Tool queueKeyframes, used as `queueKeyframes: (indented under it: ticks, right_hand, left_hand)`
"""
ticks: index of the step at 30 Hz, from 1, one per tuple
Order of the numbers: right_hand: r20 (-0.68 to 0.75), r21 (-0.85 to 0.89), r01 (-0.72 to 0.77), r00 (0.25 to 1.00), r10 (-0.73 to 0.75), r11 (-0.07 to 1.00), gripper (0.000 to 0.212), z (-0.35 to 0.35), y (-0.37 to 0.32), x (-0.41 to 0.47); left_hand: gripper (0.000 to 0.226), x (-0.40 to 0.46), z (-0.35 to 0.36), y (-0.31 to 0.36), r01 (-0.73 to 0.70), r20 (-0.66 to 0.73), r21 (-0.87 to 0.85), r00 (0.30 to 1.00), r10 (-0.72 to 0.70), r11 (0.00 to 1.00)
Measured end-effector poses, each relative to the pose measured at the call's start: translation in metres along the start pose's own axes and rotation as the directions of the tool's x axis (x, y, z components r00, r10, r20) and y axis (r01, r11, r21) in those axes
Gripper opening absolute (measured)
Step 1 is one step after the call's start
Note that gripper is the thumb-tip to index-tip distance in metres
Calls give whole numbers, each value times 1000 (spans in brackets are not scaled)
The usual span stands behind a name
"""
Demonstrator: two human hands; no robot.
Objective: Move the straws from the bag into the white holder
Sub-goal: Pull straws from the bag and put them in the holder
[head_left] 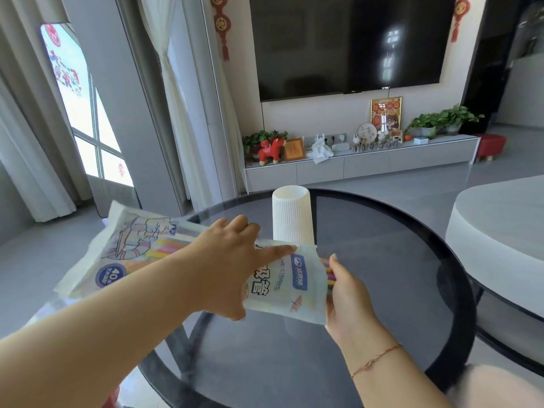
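A printed plastic bag of coloured straws (129, 248) is held flat above the round dark glass table (397, 260). My left hand (232, 260) grips the bag across its middle, thumb under and fingers on top. At the bag's open right end my right hand (344, 293) pinches the tips of the coloured straws (329, 273) that poke out. The white ribbed holder (291, 214) stands upright on the table just behind the bag, with its base hidden by the bag.
A white round table (500, 225) with a dark rim stands close on the right. Beyond are a grey TV cabinet (365, 166) with ornaments, a wall-mounted TV (347, 42) and a red stool (491, 145). Curtains and a window are at the left.
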State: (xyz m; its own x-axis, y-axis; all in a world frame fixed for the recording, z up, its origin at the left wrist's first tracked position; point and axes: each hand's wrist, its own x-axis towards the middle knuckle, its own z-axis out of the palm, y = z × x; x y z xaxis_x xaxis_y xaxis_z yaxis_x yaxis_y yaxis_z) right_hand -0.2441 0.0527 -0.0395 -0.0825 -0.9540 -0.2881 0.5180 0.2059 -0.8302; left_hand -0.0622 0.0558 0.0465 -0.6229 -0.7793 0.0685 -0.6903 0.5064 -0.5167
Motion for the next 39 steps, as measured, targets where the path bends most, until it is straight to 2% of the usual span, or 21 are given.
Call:
queueKeyframes:
  ticks: [3,6,8,13,16,23,28,34,36,38,39]
  right_hand:
    - [57,-166,123,992,-115,978,27,-3,-12,2]
    - [153,-426,246,968,-199,870,26,-7,-24,4]
    - [187,-512,273,961,-204,815,28,-7,-30,4]
    - [285,-540,343,934,-217,769,28,-9,-43,3]
    - [354,-573,418,902,-247,705,22,-12,-51,4]
    - [474,-614,488,856,-204,620,20,-19,-63,6]
    - [391,-557,502,861,-324,661,13,-31,-77,15]
    - [218,-376,489,872,-438,787,8,-27,-83,18]
    - [158,-248,450,893,-422,858,11,-20,-75,13]
    - [124,-124,337,938,-322,933,16,-14,-63,6]
    - [151,-80,262,957,-248,962,20,-11,-56,3]
  left_hand:
    - [114,-13,18,2,85,-68,-183,993,-99,979]
    - [114,-24,33,8,135,-95,-290,981,-169,947]
    - [113,-28,39,13,151,-134,-331,969,-205,931]
    - [109,-33,48,17,160,-171,-385,955,-241,909]
    - [108,-36,50,15,169,-173,-374,953,-248,912]
    - [106,-45,55,15,186,-168,-383,949,-267,905]
    - [108,-48,59,14,201,-174,-420,939,-296,885]
    - [111,-47,60,19,196,-168,-478,936,-308,856]
    - [112,-44,59,21,192,-188,-520,925,-331,832]
    - [113,-42,59,23,187,-211,-554,911,-354,811]
    - [113,-41,57,25,180,-220,-560,908,-355,809]
